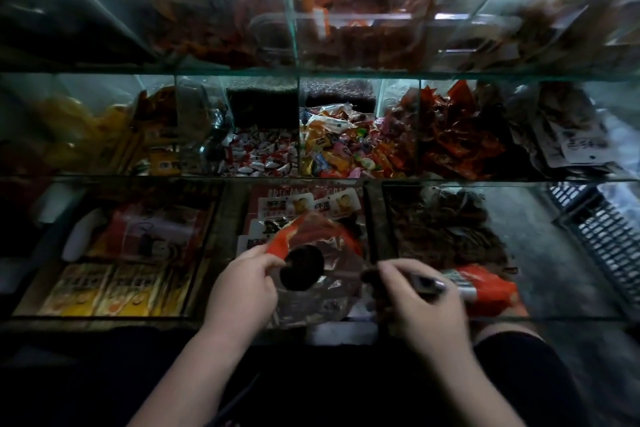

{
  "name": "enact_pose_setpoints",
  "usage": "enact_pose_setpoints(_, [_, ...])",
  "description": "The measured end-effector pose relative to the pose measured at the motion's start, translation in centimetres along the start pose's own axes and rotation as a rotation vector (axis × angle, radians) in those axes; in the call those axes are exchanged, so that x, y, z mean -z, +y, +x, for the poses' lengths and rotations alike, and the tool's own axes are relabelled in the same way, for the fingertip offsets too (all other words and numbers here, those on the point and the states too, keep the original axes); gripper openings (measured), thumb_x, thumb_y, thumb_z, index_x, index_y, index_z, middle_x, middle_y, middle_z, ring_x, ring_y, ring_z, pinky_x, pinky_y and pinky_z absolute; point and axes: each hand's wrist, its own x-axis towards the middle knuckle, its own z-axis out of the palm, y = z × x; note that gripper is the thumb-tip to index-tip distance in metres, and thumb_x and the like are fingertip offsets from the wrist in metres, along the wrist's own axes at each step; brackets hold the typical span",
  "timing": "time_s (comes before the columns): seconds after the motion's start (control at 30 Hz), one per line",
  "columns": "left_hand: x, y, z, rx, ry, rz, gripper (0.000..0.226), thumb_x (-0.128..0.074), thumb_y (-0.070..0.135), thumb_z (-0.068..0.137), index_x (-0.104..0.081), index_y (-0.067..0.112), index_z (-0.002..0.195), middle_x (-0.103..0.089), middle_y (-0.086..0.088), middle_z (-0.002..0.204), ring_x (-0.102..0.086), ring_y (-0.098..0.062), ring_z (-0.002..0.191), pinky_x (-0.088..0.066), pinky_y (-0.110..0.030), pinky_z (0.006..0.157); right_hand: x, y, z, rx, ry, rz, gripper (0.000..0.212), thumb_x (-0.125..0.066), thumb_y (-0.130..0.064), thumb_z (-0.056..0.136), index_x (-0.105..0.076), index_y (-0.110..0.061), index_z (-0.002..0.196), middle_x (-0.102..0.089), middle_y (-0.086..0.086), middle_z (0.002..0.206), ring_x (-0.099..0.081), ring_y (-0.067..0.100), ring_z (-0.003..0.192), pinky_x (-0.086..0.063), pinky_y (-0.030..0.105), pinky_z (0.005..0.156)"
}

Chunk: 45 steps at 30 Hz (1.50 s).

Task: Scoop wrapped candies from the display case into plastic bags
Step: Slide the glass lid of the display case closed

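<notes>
At the lower centre of the frame, the left hand (242,282) pinched the red-edged rim of a clear plastic bag (311,274), its fingers (268,262) clenched on the film so that the mouth stood open as a dark round hole. The right hand (420,298), just right of the bag, was closed around the handle of a metal scoop (429,284); motion blur hid the scoop's bowl, so whether it carried anything could not be told. The wrapped candies (346,149) lay well above, in the middle row of the glass display case (346,74), centre compartment, with red-and-white ones (263,156) just to their left. The step in hand seemed to be readying the bag. The next move would likely call for reaching the scoop up into a candy compartment, loading it, then tipping it into the held-open mouth.
</notes>
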Motion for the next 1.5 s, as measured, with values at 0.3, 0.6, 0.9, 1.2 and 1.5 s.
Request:
enact_pose_setpoints(0.3, [-1.7, -0.3, 0.3, -0.013, 0.023, -0.11, 0.062, -0.043, -0.002, 0.093, -0.052, 0.028, 0.147, -0.06, 0.007, 0.141, -0.057, -0.009, 0.127, -0.051, -0.032, 0.104, -6.5, 2.5, 4.2, -0.221, -0.239, -0.581, 0.024, -0.063, -0.022, 0.089, -0.075, -0.018, 0.109, -0.078, 0.003, 0.104, -0.072, 0.026, 0.102, -0.058, 0.041, 0.091])
enact_pose_setpoints(0.6, [-1.3, 1.3, -0.1, -0.148, 0.031, -0.125, 0.03, -0.069, 0.024, 0.091, -0.072, 0.024, 0.121, -0.056, 0.017, 0.13, -0.053, -0.004, 0.122, -0.039, -0.018, 0.1, -4.2, -1.2, 1.7, 0.319, -0.043, -1.026, 0.051, -0.056, -0.073, 0.071, -0.071, -0.034, 0.099, -0.073, -0.012, 0.084, -0.069, 0.01, 0.081, -0.057, 0.028, 0.067])
enact_pose_setpoints(0.9, [8.0, 6.5, 1.5, -0.273, -0.069, -0.286, 0.014, -0.074, 0.031, 0.089, -0.073, 0.044, 0.093, -0.068, 0.036, 0.091, -0.065, 0.011, 0.084, -0.051, -0.009, 0.065, 3.5, -13.9, 1.2, 0.034, -0.222, -0.103, 0.02, -0.081, -0.031, 0.077, -0.079, -0.025, 0.096, -0.078, 0.013, 0.084, -0.074, 0.022, 0.068, -0.057, 0.027, 0.055])
enact_pose_setpoints(1.2, [15.6, 15.7, 9.0, -0.547, 0.482, -0.353, 0.021, -0.07, 0.015, 0.091, -0.069, 0.021, 0.11, -0.063, 0.005, 0.112, -0.057, -0.001, 0.101, -0.039, 0.0, 0.087, 1.5, -22.3, 6.8, 0.761, 0.246, -0.422, 0.031, -0.076, -0.042, 0.085, -0.069, -0.028, 0.111, -0.072, -0.014, 0.099, -0.07, 0.002, 0.095, -0.057, 0.022, 0.084])
enact_pose_setpoints(1.5, [14.5, 15.0, 9.2, -0.536, 0.764, -0.285, 0.029, -0.069, 0.008, 0.085, -0.063, 0.006, 0.114, -0.048, -0.003, 0.122, -0.046, -0.019, 0.12, -0.035, -0.012, 0.101, 0.7, -20.7, 10.2, 0.913, 0.536, -0.467, 0.037, -0.076, -0.019, 0.083, -0.061, -0.003, 0.113, -0.055, 0.006, 0.11, -0.057, 0.022, 0.106, -0.05, 0.036, 0.096])
